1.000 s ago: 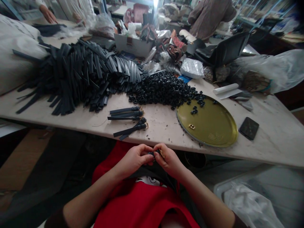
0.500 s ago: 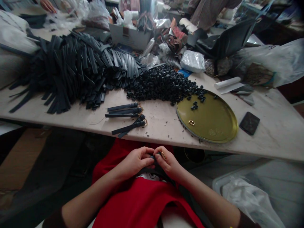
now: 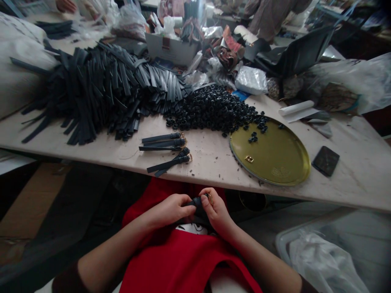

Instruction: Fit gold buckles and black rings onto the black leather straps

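Above my lap, near the table edge, I hold a dark strap [image 3: 197, 202] between both hands. My left hand [image 3: 172, 208] pinches its left part between thumb and fingers. At the strap's other end, my right hand [image 3: 215, 207] is closed round it beside a gold-coloured buckle [image 3: 209, 198]. Several buckled straps [image 3: 165, 143] lie on the table in front. Behind them is a heap of small black loops [image 3: 214, 108]. A round yellow-green tray [image 3: 271, 156] carries a few loops and one loose gold buckle [image 3: 249, 159].
A big pile of dark straps [image 3: 100, 89] covers the left of the table [image 3: 210, 167]. A black flat object [image 3: 326, 160] lies right of the tray. Plastic bags, a box [image 3: 171, 49] and scraps fill the back. Another person's hand [image 3: 65, 5] shows at top left.
My hands have moved slightly apart, so more of the dark strap shows between them. The view has shifted a little, and the table items appear farther right.
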{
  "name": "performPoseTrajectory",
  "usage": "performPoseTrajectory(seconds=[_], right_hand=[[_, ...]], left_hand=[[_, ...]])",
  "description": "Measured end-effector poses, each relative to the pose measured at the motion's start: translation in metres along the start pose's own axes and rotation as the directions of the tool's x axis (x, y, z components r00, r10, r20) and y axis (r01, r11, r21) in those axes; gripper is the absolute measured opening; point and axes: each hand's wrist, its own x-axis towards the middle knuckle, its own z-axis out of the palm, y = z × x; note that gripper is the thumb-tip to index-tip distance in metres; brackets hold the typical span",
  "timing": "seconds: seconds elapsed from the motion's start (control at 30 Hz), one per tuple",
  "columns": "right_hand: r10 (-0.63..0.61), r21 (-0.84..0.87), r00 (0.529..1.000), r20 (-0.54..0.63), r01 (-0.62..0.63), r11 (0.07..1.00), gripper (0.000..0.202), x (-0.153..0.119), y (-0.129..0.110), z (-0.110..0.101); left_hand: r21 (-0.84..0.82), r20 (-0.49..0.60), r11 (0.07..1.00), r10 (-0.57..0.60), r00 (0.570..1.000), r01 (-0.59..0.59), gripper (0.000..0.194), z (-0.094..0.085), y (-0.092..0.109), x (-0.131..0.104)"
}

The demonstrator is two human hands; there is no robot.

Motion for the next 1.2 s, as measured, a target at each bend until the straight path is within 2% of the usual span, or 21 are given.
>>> performPoseTrajectory(seconds=[0.07, 0.2, 0.27, 0.4, 0.5, 0.63, 0.77, 0.87, 0.97, 1.03, 1.1, 1.2], right_hand=[[-0.014, -0.032, 1.000, 0.007, 0.014, 0.999, 0.018, 0.000, 0.000, 0.001], [-0.053, -0.043, 0.994, 0.095, 0.058, 0.997, 0.018, 0.000, -0.001, 0.001], [-0.080, -0.043, 0.989, 0.124, 0.086, 0.995, 0.018, 0.001, -0.003, 0.000], [-0.111, -0.023, 0.989, 0.096, 0.113, 0.993, 0.021, 0.005, -0.008, 0.000], [-0.125, 0.013, 0.989, 0.077, 0.125, 0.992, 0.022, 0.012, -0.012, 0.000], [-0.155, 0.034, 0.982, 0.112, 0.152, 0.988, 0.024, 0.021, -0.019, -0.002], [-0.219, 0.058, 0.966, 0.141, 0.212, 0.975, 0.024, 0.031, -0.027, -0.002], [-0.217, 0.065, 0.968, 0.123, 0.211, 0.975, 0.027, 0.043, -0.034, 0.004], [-0.220, 0.058, 0.968, 0.121, 0.214, 0.975, 0.029, 0.063, -0.039, 0.011], [-0.229, 0.005, 0.969, 0.092, 0.229, 0.973, 0.029, 0.083, -0.043, 0.014], [-0.254, -0.127, 0.967, 0.030, 0.256, 0.958, 0.028, 0.107, -0.045, 0.016], [-0.323, -0.367, 0.942, -0.097, 0.268, 0.891, 0.025, 0.143, -0.044, 0.016]], left_hand=[[0.023, 0.026, 0.999, -0.029, 0.999, 0.028, 0.018, -0.002, 0.005, -0.003], [0.004, -0.010, 0.999, -0.038, 0.999, 0.038, 0.018, -0.003, 0.009, -0.002], [-0.035, 0.006, 0.998, -0.044, 0.999, 0.044, 0.018, -0.004, 0.008, -0.002], [-0.138, 0.062, 0.989, -0.039, 0.997, 0.048, 0.020, -0.011, 0.009, -0.006], [-0.152, 0.043, 0.988, -0.017, 0.999, 0.023, 0.023, -0.016, 0.012, -0.008], [-0.064, -0.036, 0.997, 0.031, 0.999, -0.033, 0.022, -0.020, 0.018, -0.006], [0.053, -0.025, 0.994, 0.097, 0.995, -0.095, 0.022, -0.031, 0.025, -0.009], [0.158, -0.041, 0.972, 0.181, 0.983, -0.173, 0.025, -0.043, 0.033, -0.011], [0.335, -0.094, 0.917, 0.261, 0.961, -0.217, 0.028, -0.061, 0.041, -0.006], [0.496, -0.160, 0.846, 0.312, 0.937, -0.197, 0.029, -0.076, 0.045, 0.003], [0.627, -0.263, 0.766, 0.379, 0.887, -0.142, 0.028, -0.093, 0.046, 0.015], [0.755, -0.406, 0.655, 0.479, 0.778, -0.009, 0.026, -0.112, 0.042, 0.034]])
